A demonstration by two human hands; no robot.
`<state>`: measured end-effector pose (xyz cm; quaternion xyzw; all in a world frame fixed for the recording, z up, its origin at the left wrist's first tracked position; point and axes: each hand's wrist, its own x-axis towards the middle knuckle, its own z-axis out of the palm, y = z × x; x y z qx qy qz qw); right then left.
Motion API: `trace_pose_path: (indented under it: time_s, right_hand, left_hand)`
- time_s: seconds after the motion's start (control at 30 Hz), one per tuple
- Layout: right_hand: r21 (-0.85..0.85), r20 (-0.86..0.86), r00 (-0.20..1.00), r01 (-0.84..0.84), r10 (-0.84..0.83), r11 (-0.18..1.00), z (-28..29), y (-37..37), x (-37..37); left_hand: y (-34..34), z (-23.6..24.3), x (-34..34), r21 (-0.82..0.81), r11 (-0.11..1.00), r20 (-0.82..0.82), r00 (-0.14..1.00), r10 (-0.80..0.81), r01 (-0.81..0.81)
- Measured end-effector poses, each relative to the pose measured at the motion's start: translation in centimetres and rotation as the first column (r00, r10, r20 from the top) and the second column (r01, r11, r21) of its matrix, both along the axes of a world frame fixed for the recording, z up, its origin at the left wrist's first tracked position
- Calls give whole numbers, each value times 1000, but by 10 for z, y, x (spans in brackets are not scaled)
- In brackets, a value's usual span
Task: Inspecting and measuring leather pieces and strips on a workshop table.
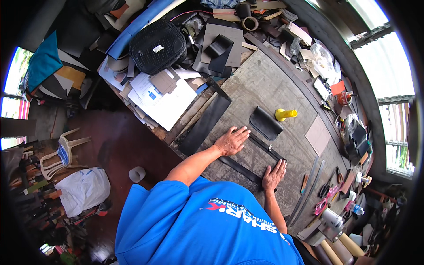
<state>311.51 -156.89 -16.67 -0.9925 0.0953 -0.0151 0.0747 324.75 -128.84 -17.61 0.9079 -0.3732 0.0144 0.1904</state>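
My left hand [233, 141] lies flat on the worktable [260, 79], its fingers stretched over the left end of a narrow black strip [277, 155]. A small shiny piece, perhaps a zipper pull [270, 147], shows on that strip. Fingers extended, my right hand [274, 176] presses down at the strip's other end. Closer to my body, a second black strip [240, 169] runs between the two hands, partly hidden at its ends. Just beyond the left hand rests a folded black leather-like piece [266, 123], with a yellow flared object [286, 114] beside it.
Left of the hands lies a wide black strip [205, 126]. Papers [165, 104] and a black woven bag [158, 46] crowd the far left. At right are a beige sheet [318, 135], metal rulers [309, 185], a cutter [304, 183] and scissors [324, 190].
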Motion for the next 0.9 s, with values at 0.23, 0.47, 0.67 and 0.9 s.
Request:
trace_pose_path:
  time_s: [0.23,0.47,0.67,0.9]
  right_hand:
    - [25,9,1000,12,-13,1000,2,4,2]
    - [26,19,1000,13,-14,1000,4,5,2]
    - [59,33,999,6,-8,998,7,-2,-4]
    - [261,-73,984,-138,162,956,46,-7,-52]
  left_hand:
    - [3,5,1,-8,1000,-7,1000,9,-9]
    - [5,5,2,-7,1000,35,999,-2,2]
    - [0,7,1,-26,1000,9,1000,3,-2]
    - [-31,7,7,-120,984,68,988,142,-133]
